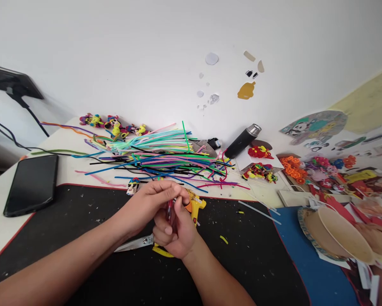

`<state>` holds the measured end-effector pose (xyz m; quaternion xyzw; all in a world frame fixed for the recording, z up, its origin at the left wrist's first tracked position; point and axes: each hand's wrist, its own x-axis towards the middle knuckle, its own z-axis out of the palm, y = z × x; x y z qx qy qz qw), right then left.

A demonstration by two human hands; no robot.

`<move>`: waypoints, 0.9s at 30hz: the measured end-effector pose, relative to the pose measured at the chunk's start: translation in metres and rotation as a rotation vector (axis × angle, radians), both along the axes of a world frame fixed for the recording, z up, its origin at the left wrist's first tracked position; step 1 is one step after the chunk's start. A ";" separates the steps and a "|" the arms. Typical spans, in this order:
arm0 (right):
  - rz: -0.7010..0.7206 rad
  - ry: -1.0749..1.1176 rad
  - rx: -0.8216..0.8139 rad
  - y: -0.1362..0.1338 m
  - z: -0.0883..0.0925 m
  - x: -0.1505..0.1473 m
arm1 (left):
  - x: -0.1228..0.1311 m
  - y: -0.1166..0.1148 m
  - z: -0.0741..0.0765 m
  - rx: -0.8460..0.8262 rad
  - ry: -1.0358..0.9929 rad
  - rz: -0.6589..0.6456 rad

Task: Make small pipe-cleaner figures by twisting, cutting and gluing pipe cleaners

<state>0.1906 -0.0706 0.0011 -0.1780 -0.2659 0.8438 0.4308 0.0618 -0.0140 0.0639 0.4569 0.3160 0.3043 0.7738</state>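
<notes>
My left hand point(162, 193) and my right hand point(178, 229) meet over the black mat point(241, 263). The fingers of my right hand are curled round a small dark red piece point(169, 210), mostly hidden in the palm. My left hand is closed in a pinch at the right fingertips; what it grips there is hidden. Under the hands lie open scissors point(136, 244) with silver blades. Just behind them rests a yellow glue gun point(196, 208), partly covered. A small figure head with a blue and red cap point(133, 186) stands behind my left wrist.
Behind the mat spreads a heap of coloured pipe cleaners point(159, 146), with small figures point(114, 125) beyond. A phone point(33, 185) lies at left. A black flask point(243, 141) leans near the wall. At right are a bowl point(345, 233) and another person's hand point(374, 238).
</notes>
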 end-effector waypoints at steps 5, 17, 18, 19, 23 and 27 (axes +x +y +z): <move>-0.124 0.016 -0.027 0.003 0.018 0.009 | -0.014 0.016 0.007 0.070 -0.013 0.040; -0.225 -0.042 -0.009 0.026 0.032 -0.012 | -0.026 0.037 0.003 0.320 0.090 0.143; -0.218 -0.032 0.003 0.026 0.030 -0.015 | -0.025 0.037 0.002 0.302 0.078 0.158; -0.201 -0.028 0.014 0.026 0.027 -0.016 | -0.025 0.037 0.001 0.279 0.067 0.165; -0.140 -0.032 0.006 0.023 0.019 -0.012 | -0.022 0.037 -0.004 0.171 0.017 0.172; -0.198 0.077 -0.004 0.020 0.023 0.005 | -0.016 0.032 -0.010 0.059 -0.174 0.090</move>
